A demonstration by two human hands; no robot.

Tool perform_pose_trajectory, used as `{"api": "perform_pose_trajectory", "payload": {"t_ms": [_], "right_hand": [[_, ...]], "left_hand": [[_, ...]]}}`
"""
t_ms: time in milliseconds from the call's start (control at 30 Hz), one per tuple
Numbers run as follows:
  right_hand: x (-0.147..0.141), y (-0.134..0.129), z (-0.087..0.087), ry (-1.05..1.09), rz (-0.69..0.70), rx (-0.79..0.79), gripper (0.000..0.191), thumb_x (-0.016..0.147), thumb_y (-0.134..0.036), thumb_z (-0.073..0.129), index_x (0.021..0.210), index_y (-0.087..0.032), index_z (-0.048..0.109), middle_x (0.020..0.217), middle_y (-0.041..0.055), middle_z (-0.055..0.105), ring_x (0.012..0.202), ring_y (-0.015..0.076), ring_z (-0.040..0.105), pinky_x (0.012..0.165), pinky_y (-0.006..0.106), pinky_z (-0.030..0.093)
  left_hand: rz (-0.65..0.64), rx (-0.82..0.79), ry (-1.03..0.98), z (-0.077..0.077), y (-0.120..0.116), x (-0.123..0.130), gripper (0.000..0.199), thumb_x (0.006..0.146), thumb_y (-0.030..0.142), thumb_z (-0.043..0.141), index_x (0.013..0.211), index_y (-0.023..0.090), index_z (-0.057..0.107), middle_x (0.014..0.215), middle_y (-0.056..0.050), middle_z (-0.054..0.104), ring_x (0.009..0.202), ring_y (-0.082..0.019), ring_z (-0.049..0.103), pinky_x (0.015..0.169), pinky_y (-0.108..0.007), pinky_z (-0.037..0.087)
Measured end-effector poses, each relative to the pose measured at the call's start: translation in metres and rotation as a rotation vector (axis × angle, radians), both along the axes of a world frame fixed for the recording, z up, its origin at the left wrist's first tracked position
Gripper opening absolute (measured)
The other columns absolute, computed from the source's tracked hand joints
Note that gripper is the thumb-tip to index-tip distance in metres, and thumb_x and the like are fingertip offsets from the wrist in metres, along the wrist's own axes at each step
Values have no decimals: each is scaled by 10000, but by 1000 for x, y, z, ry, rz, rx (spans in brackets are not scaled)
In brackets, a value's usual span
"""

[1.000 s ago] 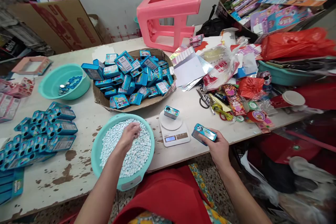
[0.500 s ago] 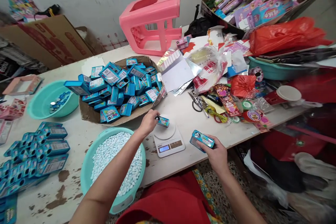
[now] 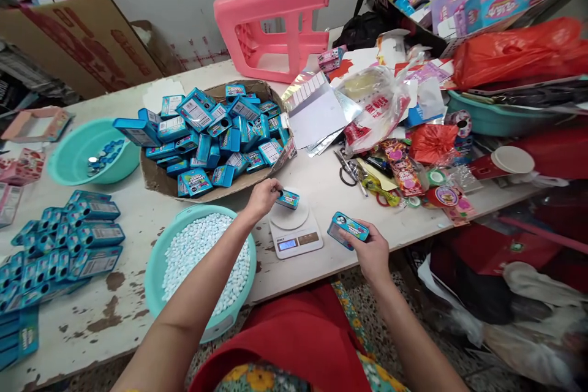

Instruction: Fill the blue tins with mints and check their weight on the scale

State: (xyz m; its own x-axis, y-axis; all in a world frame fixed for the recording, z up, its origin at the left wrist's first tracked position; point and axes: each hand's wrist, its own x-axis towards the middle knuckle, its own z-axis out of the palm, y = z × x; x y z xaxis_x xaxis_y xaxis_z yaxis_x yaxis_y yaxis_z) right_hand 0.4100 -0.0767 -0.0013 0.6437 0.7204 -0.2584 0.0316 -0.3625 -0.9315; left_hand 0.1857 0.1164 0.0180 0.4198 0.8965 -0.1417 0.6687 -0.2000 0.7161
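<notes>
My left hand [image 3: 265, 197] is closed in a pinch at the left end of a small blue tin [image 3: 288, 199]. That tin is over the round plate of a white digital scale [image 3: 303, 242]; whether it rests on the plate I cannot tell. To the right of the scale, my right hand [image 3: 373, 252] grips a blue printed box [image 3: 348, 228] between thumb and fingers, above the table's front edge. A turquoise basin [image 3: 154, 269] full of small pale pellet-like candies [image 3: 197, 251] stands under my left forearm.
Behind the basin, a cardboard tray [image 3: 257, 188] is heaped with blue boxes [image 3: 195, 109]. More blue boxes stand in rows [image 3: 98, 233] at left, near a second turquoise basin [image 3: 68, 162]. A pink stool [image 3: 275, 24] lies at the back; scissors [image 3: 345, 171] and packaging clutter the right.
The view has shifted slightly, moving the scene within the picture. My right hand and its box sit a little closer to the scale. Both hands keep their holds.
</notes>
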Motion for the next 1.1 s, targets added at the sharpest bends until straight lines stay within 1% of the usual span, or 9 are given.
{"api": "perform_pose_trajectory", "payload": {"t_ms": [100, 200, 333, 500, 633, 800, 933, 1000, 1100], "right_hand": [[-4, 0, 0, -11, -4, 9, 520, 544, -440, 796, 952, -161, 634, 807, 38, 666, 704, 180, 591, 684, 337, 497], [-7, -2, 0, -10, -7, 12, 528, 537, -439, 799, 953, -159, 636, 809, 44, 669, 699, 182, 590, 678, 339, 498], [-7, -4, 0, -9, -21, 22, 515, 538, -428, 802, 947, -159, 641, 794, 37, 661, 693, 178, 584, 675, 336, 495], [-4, -5, -6, 10, -48, 34, 543, 518, -435, 806, 956, -158, 645, 797, 40, 668, 692, 183, 588, 673, 348, 504], [-5, -3, -9, 0, -42, 26, 558, 521, -451, 800, 963, -149, 643, 784, 42, 663, 677, 178, 581, 652, 340, 502], [-12, 0, -7, 4, 13, 27, 535, 539, -437, 801, 961, -153, 638, 806, 46, 665, 701, 183, 587, 654, 327, 502], [-17, 1, -7, 10, 72, 19, 519, 555, -430, 797, 970, -166, 632, 827, 41, 665, 718, 186, 593, 654, 321, 504], [-21, 5, -6, 16, 125, 24, 501, 565, -429, 792, 961, -169, 631, 833, 41, 668, 729, 189, 598, 670, 326, 505], [-33, 18, -6, 40, 214, 56, 483, 585, -425, 780, 969, -175, 629, 830, 39, 671, 744, 194, 605, 691, 334, 504]], "left_hand": [[-44, 38, -13, -1, 0, 2, 170, 655, 105, 572, 788, 174, 652, 791, -24, 606, 745, -159, 544, 687, -267, 409], [46, -86, -154, 2, 0, -4, 104, 661, 166, 588, 758, 158, 626, 733, -25, 595, 677, -148, 538, 645, -265, 418], [201, -239, -373, 18, -19, -45, 183, 708, 290, 580, 824, 149, 592, 685, -15, 578, 557, -122, 513, 550, -241, 406], [425, -123, -35, 30, -77, -136, 239, 793, 364, 487, 920, 206, 613, 791, -24, 642, 600, -151, 553, 582, -255, 422], [338, -177, 222, 24, -106, -170, 231, 781, 387, 526, 906, 236, 647, 1026, -52, 665, 944, -260, 601, 756, -314, 443], [294, 83, 127, 24, -79, -113, 256, 846, 333, 481, 1038, 218, 604, 1087, -69, 635, 1029, -236, 568, 902, -345, 412], [-79, 255, 134, 14, -40, -34, 493, 778, 211, 595, 1256, 253, 481, 1332, -80, 464, 1256, -263, 376, 1003, -396, 328], [-206, 218, 204, 4, -27, -6, 491, 753, 169, 618, 1220, 272, 506, 1294, -81, 481, 1252, -282, 371, 980, -410, 333], [-173, 99, 265, -2, -20, 3, 318, 778, 180, 593, 1088, 245, 567, 1120, -78, 558, 1076, -256, 512, 876, -353, 393]]}}
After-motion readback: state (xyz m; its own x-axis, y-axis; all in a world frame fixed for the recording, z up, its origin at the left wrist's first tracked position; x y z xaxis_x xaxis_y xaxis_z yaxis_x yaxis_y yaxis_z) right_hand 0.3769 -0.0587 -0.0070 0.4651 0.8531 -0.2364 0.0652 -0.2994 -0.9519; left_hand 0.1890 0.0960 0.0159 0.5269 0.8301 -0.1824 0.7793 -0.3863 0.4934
